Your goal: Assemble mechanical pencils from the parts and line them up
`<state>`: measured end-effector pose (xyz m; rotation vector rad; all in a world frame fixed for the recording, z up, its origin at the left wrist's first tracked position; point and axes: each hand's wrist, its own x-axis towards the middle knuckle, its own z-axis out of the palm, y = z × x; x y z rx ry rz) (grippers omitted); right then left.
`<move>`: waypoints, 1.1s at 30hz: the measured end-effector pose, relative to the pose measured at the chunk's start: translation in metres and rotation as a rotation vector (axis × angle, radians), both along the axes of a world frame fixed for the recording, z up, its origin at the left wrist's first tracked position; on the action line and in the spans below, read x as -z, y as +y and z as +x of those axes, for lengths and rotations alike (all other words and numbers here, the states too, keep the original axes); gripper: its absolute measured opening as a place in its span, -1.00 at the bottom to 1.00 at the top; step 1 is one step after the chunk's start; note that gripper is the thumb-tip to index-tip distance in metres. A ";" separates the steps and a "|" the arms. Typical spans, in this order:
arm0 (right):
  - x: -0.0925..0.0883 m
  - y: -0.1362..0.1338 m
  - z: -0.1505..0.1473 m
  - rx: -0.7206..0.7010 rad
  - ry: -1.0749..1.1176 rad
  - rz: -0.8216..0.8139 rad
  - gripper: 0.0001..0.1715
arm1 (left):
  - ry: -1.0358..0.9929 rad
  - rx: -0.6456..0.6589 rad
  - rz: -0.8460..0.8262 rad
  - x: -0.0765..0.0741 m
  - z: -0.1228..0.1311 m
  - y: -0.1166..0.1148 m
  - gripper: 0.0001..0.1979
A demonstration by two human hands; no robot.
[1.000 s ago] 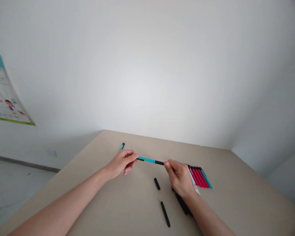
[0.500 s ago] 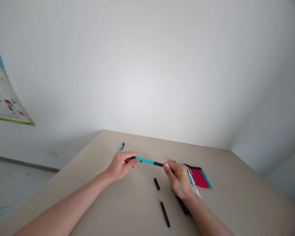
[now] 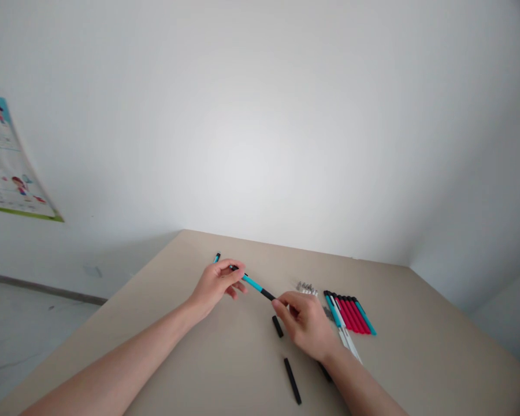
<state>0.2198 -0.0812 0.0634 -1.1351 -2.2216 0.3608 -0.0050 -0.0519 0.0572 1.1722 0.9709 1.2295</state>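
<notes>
A blue-and-black pen [image 3: 254,283] is held above the table between my two hands, slanting down to the right. The thumb and fingers of my left hand [image 3: 210,289] pinch its black upper end, the other fingers hanging loose. At the lower end, my right hand [image 3: 307,326] is closed on the black grip, and the tip is hidden in its fingers. Below the pen lie a short black tube [image 3: 277,326] and a longer black tube [image 3: 292,380]. Behind my left hand, another blue pen [image 3: 217,257] shows only its top end.
To the right lies a row of red barrels [image 3: 353,315] with black ends, flanked by blue ones. White sticks [image 3: 350,345] lie below them. Several small metallic pieces [image 3: 306,286] sit behind my right hand. A wall backs the tan table [image 3: 199,370].
My right hand has moved left and a little down, tilting the pen more steeply. The fingers of my left hand have shifted on the upper end. More of the small metallic pieces shows.
</notes>
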 end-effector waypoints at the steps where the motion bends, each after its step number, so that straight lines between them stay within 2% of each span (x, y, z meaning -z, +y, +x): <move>1: -0.001 -0.003 -0.004 -0.028 -0.012 -0.015 -0.65 | -0.047 -0.024 0.013 0.000 0.000 0.000 -0.60; 5: -0.001 -0.016 -0.018 -0.178 -0.046 -0.072 -0.63 | -0.170 -0.012 0.060 0.002 -0.001 0.000 -0.57; 7: 0.000 -0.019 -0.022 -0.204 -0.055 -0.095 -0.58 | -0.179 0.013 0.066 0.002 0.000 -0.001 -0.59; 13: 0.004 -0.018 -0.022 -0.166 -0.023 -0.124 -0.62 | -0.134 0.079 0.058 0.004 0.003 -0.005 -0.65; 19: 0.006 -0.018 -0.023 -0.170 -0.018 -0.148 -0.67 | -0.100 0.089 0.068 0.002 0.004 -0.006 -0.72; 28: 0.006 -0.020 -0.023 -0.178 -0.018 -0.165 -0.67 | -0.053 0.086 0.043 0.000 0.007 -0.009 -0.53; 33: 0.005 -0.023 -0.027 -0.170 -0.046 -0.153 -0.64 | -0.087 0.054 0.041 -0.003 0.013 -0.014 -0.58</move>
